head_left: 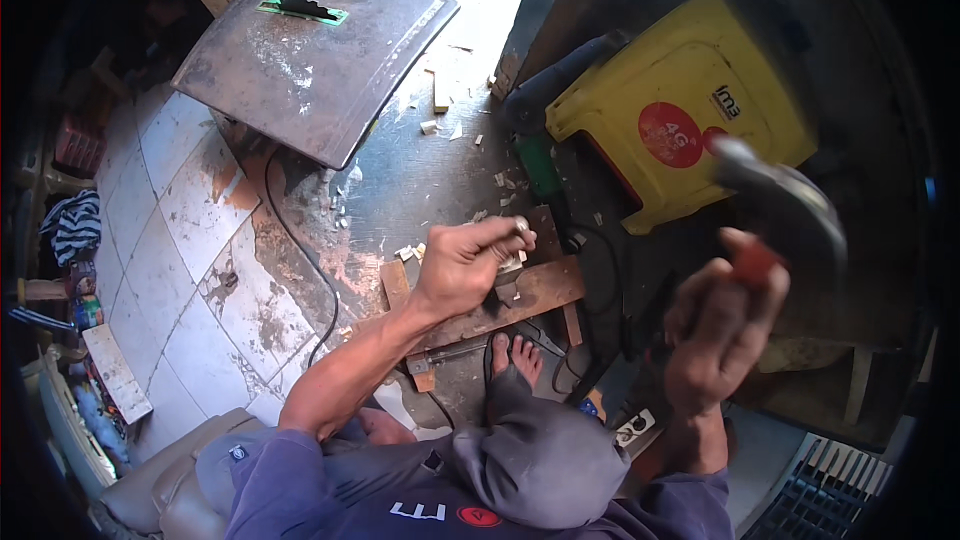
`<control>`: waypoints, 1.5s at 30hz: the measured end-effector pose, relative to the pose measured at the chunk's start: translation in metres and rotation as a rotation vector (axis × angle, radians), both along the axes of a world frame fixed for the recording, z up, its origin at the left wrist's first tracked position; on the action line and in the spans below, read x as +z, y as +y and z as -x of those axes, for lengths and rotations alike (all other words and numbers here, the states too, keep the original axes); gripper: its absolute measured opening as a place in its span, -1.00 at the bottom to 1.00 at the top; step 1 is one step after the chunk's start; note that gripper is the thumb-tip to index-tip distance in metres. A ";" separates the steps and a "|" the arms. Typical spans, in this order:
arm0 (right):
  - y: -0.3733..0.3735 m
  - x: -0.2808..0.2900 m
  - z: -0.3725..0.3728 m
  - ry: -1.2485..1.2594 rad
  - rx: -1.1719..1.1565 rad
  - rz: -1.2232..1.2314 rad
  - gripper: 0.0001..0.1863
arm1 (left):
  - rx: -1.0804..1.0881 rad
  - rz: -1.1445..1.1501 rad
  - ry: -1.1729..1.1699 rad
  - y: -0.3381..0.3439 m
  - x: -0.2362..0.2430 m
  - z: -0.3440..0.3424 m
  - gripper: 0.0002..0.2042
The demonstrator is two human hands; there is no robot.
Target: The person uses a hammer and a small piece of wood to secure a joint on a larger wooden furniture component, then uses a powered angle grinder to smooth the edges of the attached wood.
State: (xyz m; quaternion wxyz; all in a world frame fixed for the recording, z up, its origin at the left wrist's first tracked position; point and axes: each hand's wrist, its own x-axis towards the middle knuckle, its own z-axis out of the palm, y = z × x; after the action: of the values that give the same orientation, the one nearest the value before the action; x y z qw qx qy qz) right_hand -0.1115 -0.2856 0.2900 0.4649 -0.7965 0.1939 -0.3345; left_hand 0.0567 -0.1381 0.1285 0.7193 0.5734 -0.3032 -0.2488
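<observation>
While the left hand (458, 268) pinches something small (521, 226), the right (715, 330) clasps a hammer (780, 190), head slanting up-left.

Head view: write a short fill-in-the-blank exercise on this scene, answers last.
1. The right hand holds a metal-headed ____.
2. Below the left hand in the picture, toes show on a bare ____.
3. The plastic stool is mostly ____.
4. Around the toothed blade runs an edging coloured ____.
Missing words: hammer; foot; yellow; green.

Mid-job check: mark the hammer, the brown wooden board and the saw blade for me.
Hammer (780, 188): head view, on its blurred metal head.
Brown wooden board (547, 290): head view, toward its right end.
Saw blade (305, 7): head view, on its dark toothed part.
</observation>
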 end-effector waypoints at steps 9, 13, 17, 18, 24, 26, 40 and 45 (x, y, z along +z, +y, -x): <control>0.011 -0.028 0.020 0.268 -0.080 -0.013 -0.64 | -0.073 -0.122 -0.112 0.007 0.017 0.005 -0.87; 0.011 -0.031 0.023 0.296 -0.030 0.004 -0.61 | -0.040 -0.086 -0.114 0.005 0.013 0.005 -0.85; 0.014 -0.011 0.021 0.421 0.093 0.019 -0.60 | -0.036 -0.111 -0.183 0.008 0.013 0.003 -0.82; 0.013 -0.014 0.021 0.364 0.134 0.094 -0.59 | -0.041 -0.108 -0.175 0.009 0.013 0.003 -0.81; 0.013 -0.021 0.015 0.333 0.103 0.140 -0.62 | -0.028 -0.069 -0.219 0.004 0.010 0.007 -0.76; 0.013 -0.021 0.011 0.328 0.148 0.236 -0.60 | -0.031 -0.072 -0.283 0.007 0.010 0.007 -0.73; 0.010 -0.029 0.047 -0.004 0.148 0.286 -0.63 | -0.057 -0.057 -0.522 0.007 0.014 0.004 -0.54; 0.013 -0.001 0.028 0.456 0.134 0.376 -0.65 | -0.083 -0.146 -0.470 0.009 0.013 0.000 -0.65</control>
State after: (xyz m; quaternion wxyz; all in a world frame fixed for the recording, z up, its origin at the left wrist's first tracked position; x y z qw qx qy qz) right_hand -0.1394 -0.2728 0.2892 0.2748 -0.9342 0.1748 -0.1455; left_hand 0.0569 -0.1292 0.1416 0.5749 0.6531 -0.4666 -0.1592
